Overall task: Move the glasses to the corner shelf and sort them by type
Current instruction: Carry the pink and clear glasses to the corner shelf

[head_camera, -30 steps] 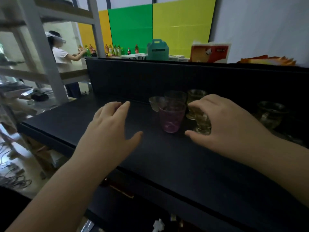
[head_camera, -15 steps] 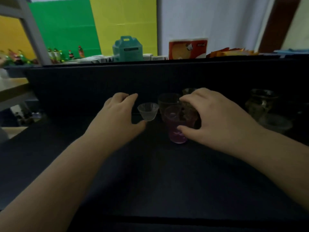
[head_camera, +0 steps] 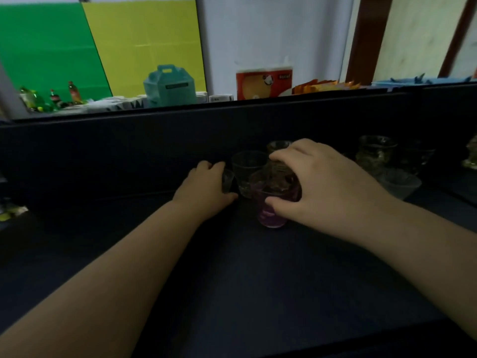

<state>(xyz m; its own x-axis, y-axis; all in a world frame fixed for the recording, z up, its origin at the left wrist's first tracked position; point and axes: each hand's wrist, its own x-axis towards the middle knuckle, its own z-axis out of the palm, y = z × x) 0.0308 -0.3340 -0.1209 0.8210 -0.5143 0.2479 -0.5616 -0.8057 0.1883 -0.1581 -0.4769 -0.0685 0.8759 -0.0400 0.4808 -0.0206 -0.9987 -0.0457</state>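
Note:
A cluster of glasses stands at the back of the dark shelf (head_camera: pixel 258 280). My left hand (head_camera: pixel 206 192) curls round a small ribbed clear glass (head_camera: pixel 227 180), which it mostly hides. Beside that stands a clear tumbler (head_camera: pixel 247 167). In front is a purple tinted glass (head_camera: pixel 271 213). My right hand (head_camera: pixel 325 184) reaches over the cluster, thumb against the purple glass and fingers round an amber patterned glass (head_camera: pixel 280 174) just behind it. Another amber glass (head_camera: pixel 278 145) peeks out further back.
More glassware sits at the right: a dark patterned glass (head_camera: pixel 375 153) and a frosted bowl (head_camera: pixel 400 184). A dark back panel (head_camera: pixel 129 151) rises behind the glasses. Beyond it are a teal box (head_camera: pixel 169 85), an orange carton (head_camera: pixel 263 82) and bottles (head_camera: pixel 62 95).
Both hands have moved forward onto the glasses. My left hand went from open beside the small ribbed glass to wrapped round it. My right hand closed lower over the amber and purple glasses.

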